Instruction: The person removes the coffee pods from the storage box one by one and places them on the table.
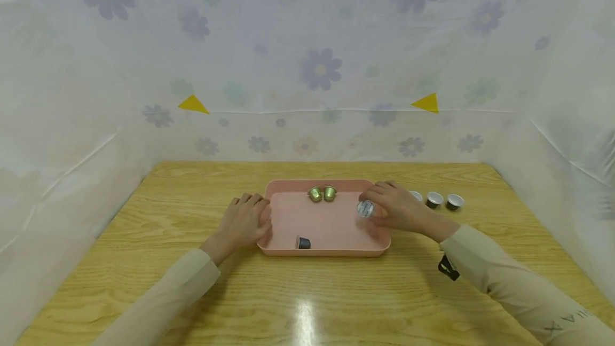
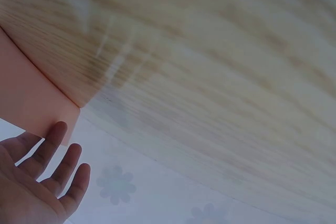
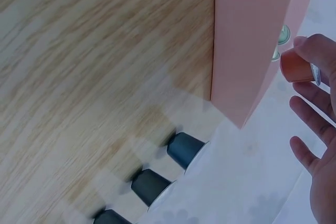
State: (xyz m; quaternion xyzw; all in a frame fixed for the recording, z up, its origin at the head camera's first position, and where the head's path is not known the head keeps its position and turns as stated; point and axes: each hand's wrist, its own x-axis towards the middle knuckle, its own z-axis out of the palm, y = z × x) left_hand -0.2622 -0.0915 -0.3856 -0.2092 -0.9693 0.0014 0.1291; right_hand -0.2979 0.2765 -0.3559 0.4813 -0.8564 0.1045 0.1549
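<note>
My right hand (image 1: 397, 206) pinches a copper-orange coffee capsule (image 3: 295, 66) between thumb and fingers, over the right end of a pink tray (image 1: 331, 253). Its printed foil lid faces the head camera. At the left end, my left hand (image 1: 244, 220) holds the tray's wall, thumb on the inner side and fingers outside. Two gold-green capsules (image 1: 329, 193) lie side by side near the tray's back wall. A dark capsule (image 1: 304, 242) lies on its side by the front wall.
Right of the tray, three dark capsules with pale lids stand in a row on the wooden table (image 1: 307, 292); the middle capsule (image 1: 434, 199) shows well, the nearest is partly behind my right hand. A flowered curtain (image 1: 288, 41) encloses the back and sides.
</note>
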